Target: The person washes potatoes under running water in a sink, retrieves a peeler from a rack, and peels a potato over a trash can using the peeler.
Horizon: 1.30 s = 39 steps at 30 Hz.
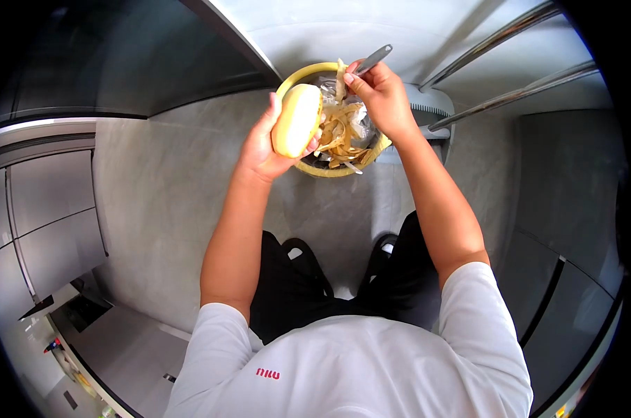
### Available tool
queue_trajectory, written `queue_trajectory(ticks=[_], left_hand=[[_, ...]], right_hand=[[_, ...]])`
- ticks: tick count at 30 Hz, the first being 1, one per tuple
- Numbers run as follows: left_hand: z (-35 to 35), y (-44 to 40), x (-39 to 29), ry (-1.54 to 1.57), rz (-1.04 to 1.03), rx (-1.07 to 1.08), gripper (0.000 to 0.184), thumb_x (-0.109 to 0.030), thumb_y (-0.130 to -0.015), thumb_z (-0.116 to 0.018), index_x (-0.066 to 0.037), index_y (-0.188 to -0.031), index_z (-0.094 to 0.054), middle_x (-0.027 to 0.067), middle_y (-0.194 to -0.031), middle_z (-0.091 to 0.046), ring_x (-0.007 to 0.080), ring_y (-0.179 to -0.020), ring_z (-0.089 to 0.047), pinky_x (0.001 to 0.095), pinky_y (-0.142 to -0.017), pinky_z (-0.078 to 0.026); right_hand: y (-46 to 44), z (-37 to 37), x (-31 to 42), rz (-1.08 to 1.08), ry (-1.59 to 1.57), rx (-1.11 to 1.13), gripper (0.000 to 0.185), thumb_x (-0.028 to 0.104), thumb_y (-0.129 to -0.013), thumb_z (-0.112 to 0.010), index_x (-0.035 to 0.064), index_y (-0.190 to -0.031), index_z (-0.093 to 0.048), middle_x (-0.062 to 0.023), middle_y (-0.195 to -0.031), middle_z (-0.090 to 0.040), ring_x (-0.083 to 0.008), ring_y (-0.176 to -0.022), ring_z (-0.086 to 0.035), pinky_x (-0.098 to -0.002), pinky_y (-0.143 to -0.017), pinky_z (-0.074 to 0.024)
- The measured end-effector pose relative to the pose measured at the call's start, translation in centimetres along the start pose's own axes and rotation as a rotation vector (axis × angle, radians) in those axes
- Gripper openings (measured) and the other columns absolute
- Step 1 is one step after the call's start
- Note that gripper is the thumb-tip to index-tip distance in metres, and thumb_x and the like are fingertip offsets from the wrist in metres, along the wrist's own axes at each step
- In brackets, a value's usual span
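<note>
A long, pale-yellow potato [297,121], mostly peeled with some skin along its right side, lies in my left hand [263,143]. The fingers wrap round it from below, over the left part of the bin. In my right hand [379,94] is a peeler [373,60], its grey handle sticking out up and to the right. Its blade is hidden or too small to make out. A pale strip of peel [340,80] hangs by the right fingertips. Below both hands stands a round yellow-rimmed bin [308,70] with brownish-yellow peels [342,136] and clear plastic in it.
Right of the bin lies a grey dustpan with a toothed edge [432,101], near two metal poles [496,42]. Grey cabinets [54,184] line the left, with dark cabinet panels [570,202] at right. My slippered feet [307,263] stand on the grey floor [169,188].
</note>
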<state>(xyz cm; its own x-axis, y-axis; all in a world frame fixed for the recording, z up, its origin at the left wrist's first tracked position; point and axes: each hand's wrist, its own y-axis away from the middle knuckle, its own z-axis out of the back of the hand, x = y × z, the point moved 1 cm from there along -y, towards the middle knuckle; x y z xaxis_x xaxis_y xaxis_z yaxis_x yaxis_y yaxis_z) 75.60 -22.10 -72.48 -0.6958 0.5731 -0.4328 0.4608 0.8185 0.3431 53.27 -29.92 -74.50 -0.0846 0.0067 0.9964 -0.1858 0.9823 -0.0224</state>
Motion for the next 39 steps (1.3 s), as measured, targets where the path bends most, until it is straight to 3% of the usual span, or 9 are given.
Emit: queue_trajectory(ticks=[3,6,11,14,21,24,27,37,39], left_hand=[[0.1,-0.3,0.0,0.332,0.06,0.204,0.095,-0.08,-0.09,-0.05,-0.003,-0.146,-0.05,0.0232,-0.126,-0.06,0.0329,-0.105,-0.063,0.0362,-0.084,-0.061],[0.0,-0.3,0.0,0.343,0.034,0.106,0.087,-0.075,-0.094,-0.05,-0.003,-0.142,-0.052,0.0234,-0.123,-0.06,0.0321,-0.102,-0.062,0.0362,-0.083,-0.058],[0.3,-1.0,0.1,0.276,-0.039,0.023,0.078,-0.069,-0.098,-0.052,-0.003,-0.139,-0.053,0.0236,-0.12,-0.058,0.0305,-0.1,-0.058,0.0384,-0.083,-0.052],[0.4,-0.9,-0.3,0.239,-0.071,-0.023,0.08,-0.07,-0.096,-0.053,-0.003,-0.139,-0.053,0.0229,-0.12,-0.057,0.0299,-0.101,-0.056,0.0383,-0.083,-0.051],[0.3,-0.6,-0.3,0.287,-0.045,-0.001,0.083,-0.076,-0.089,-0.058,-0.004,-0.131,-0.058,0.0169,-0.112,-0.062,0.0307,-0.097,-0.059,0.0382,-0.078,-0.053],[0.0,-0.8,-0.1,0.268,-0.07,-0.004,0.083,-0.08,-0.087,-0.057,-0.007,-0.128,-0.06,0.0147,-0.11,-0.063,0.0306,-0.096,-0.06,0.0384,-0.076,-0.051],[-0.3,-0.8,-0.1,0.242,-0.082,0.036,0.081,-0.081,-0.087,-0.055,-0.01,-0.125,-0.061,0.0126,-0.108,-0.064,0.0299,-0.094,-0.06,0.0389,-0.074,-0.049],[-0.6,-1.2,0.5,0.216,-0.004,0.152,0.071,-0.077,-0.094,-0.05,-0.014,-0.122,-0.066,0.0092,-0.107,-0.069,0.0259,-0.09,-0.061,0.038,-0.07,-0.046],[-0.8,-1.3,0.5,0.187,-0.051,-0.071,0.07,-0.073,-0.097,-0.047,-0.009,-0.12,-0.066,0.0102,-0.105,-0.068,0.0267,-0.093,-0.062,0.0393,-0.076,-0.048]], right_hand=[[1.1,-0.5,2.0,0.084,0.212,0.033,0.009,0.008,-0.099,-0.07,0.0043,-0.107,-0.066,0.0016,-0.091,-0.068,-0.0098,-0.087,-0.063,-0.029,-0.08,-0.053],[1.5,-0.2,3.6,0.39,0.554,0.146,0.009,0.005,-0.096,-0.071,0.0042,-0.103,-0.066,-0.0026,-0.093,-0.07,-0.014,-0.086,-0.065,-0.0298,-0.078,-0.0538],[2.4,-0.6,4.9,0.647,0.737,0.185,0.014,0.005,-0.088,-0.075,0.0051,-0.099,-0.067,-0.0115,-0.099,-0.073,-0.0356,-0.089,-0.068,-0.0405,-0.077,-0.0566],[2.3,-0.5,4.5,0.663,0.734,0.156,0.013,0.003,-0.09,-0.074,0.0043,-0.102,-0.068,-0.0096,-0.098,-0.073,-0.0286,-0.088,-0.071,-0.037,-0.078,-0.0572],[2.6,-1.2,4.2,0.365,0.37,-0.025,0.013,0.011,-0.095,-0.074,0.0033,-0.104,-0.069,-0.0082,-0.096,-0.074,-0.0226,-0.085,-0.073,-0.0337,-0.076,-0.0578],[2.7,-1.4,4.8,0.486,0.457,-0.086,0.012,0.01,-0.095,-0.074,0.0035,-0.103,-0.068,-0.0076,-0.098,-0.075,-0.0204,-0.089,-0.073,-0.0336,-0.079,-0.0579],[3.0,-1.7,5.8,0.533,0.516,-0.05,0.01,0.009,-0.096,-0.073,0.0036,-0.103,-0.068,-0.0072,-0.098,-0.075,-0.0194,-0.09,-0.073,-0.033,-0.08,-0.0576],[3.7,-3.5,6.2,0.106,-0.328,0.338,0.012,0.006,-0.101,-0.065,0.0032,-0.112,-0.061,-0.0111,-0.105,-0.072,-0.0179,-0.101,-0.068,-0.0323,-0.09,-0.0545],[3.4,-3.4,6.0,0.086,-0.35,0.361,0.012,0.007,-0.102,-0.065,0.0037,-0.112,-0.062,-0.0109,-0.104,-0.072,-0.0176,-0.1,-0.068,-0.0319,-0.088,-0.0548]])
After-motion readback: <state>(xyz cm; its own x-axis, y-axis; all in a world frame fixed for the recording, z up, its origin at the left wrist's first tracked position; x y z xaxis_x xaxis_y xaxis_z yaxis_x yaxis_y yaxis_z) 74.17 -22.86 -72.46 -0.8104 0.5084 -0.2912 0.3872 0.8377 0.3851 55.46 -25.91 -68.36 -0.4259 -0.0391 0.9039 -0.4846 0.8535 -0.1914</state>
